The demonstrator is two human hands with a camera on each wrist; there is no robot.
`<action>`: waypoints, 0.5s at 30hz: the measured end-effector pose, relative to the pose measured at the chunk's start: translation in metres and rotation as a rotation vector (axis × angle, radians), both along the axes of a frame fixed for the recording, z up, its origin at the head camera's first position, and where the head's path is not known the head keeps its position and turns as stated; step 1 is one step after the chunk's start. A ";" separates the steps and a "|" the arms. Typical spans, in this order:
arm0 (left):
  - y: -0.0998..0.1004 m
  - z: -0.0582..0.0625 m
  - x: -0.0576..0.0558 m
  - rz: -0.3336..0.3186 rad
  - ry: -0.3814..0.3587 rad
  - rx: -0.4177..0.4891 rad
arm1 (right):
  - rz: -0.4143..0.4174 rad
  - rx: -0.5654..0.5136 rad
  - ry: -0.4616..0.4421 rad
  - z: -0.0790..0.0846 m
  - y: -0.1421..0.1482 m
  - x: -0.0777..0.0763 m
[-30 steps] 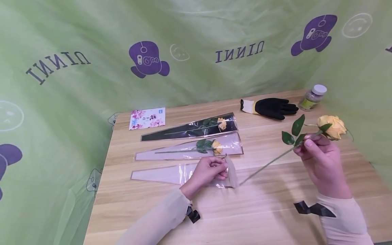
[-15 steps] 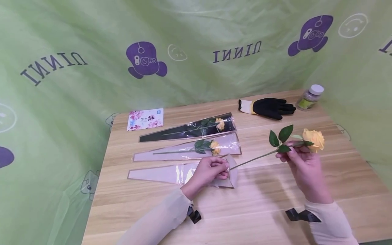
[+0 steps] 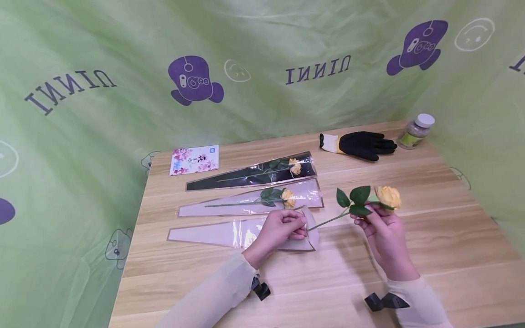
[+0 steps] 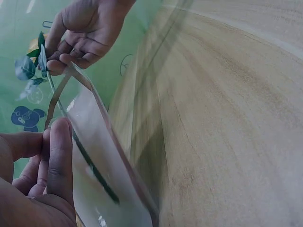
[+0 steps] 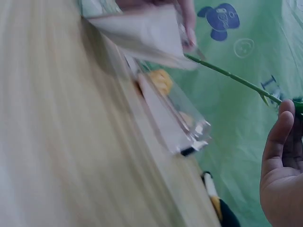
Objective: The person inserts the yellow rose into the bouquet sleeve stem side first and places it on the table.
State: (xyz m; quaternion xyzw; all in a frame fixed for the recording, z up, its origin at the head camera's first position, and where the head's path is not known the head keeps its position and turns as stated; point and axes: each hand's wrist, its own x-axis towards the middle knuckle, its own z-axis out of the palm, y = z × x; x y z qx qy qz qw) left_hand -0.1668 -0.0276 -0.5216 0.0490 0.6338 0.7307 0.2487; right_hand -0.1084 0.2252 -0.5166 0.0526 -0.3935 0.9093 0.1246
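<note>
In the head view my right hand (image 3: 381, 232) pinches a yellow rose (image 3: 388, 197) by its stem, just below the bloom and near the green leaves. My left hand (image 3: 285, 230) pinches the wide mouth of a pale flower sleeve (image 3: 205, 233) lying nearest me. The rose's stem (image 4: 90, 163) runs down inside that sleeve in the left wrist view, its lower end showing through the clear film. From the right wrist view, the stem (image 5: 232, 76) slants between my right fingers and the sleeve's lifted mouth (image 5: 147, 35).
Behind lie a pale sleeve (image 3: 229, 207) and a black sleeve (image 3: 213, 181), each with a yellow rose inside. A floral card (image 3: 194, 160) sits at the back left. A black-palmed work glove (image 3: 358, 145) and a white-capped jar (image 3: 416, 131) are at the back right.
My right hand has moved left with the rose, and its stem has slid into the sleeve's mouth. My left hand stays at the mouth, still pinching it.
</note>
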 end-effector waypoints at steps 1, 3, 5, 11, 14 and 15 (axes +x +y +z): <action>0.000 0.001 0.000 0.001 0.000 0.002 | 0.007 -0.005 -0.006 -0.001 -0.003 0.001; 0.001 0.001 0.000 0.002 -0.001 0.007 | 0.016 -0.008 -0.016 -0.004 -0.009 0.002; 0.001 0.002 0.000 -0.001 0.001 0.009 | 0.017 -0.004 -0.020 -0.005 -0.013 0.003; 0.002 0.002 0.000 -0.011 0.003 0.019 | 0.036 0.012 0.009 -0.007 -0.018 0.004; 0.003 0.001 0.000 -0.010 0.002 0.028 | 0.039 0.054 0.001 -0.009 -0.021 0.006; 0.003 0.001 0.001 -0.010 0.002 0.032 | 0.042 0.064 -0.003 -0.010 -0.022 0.006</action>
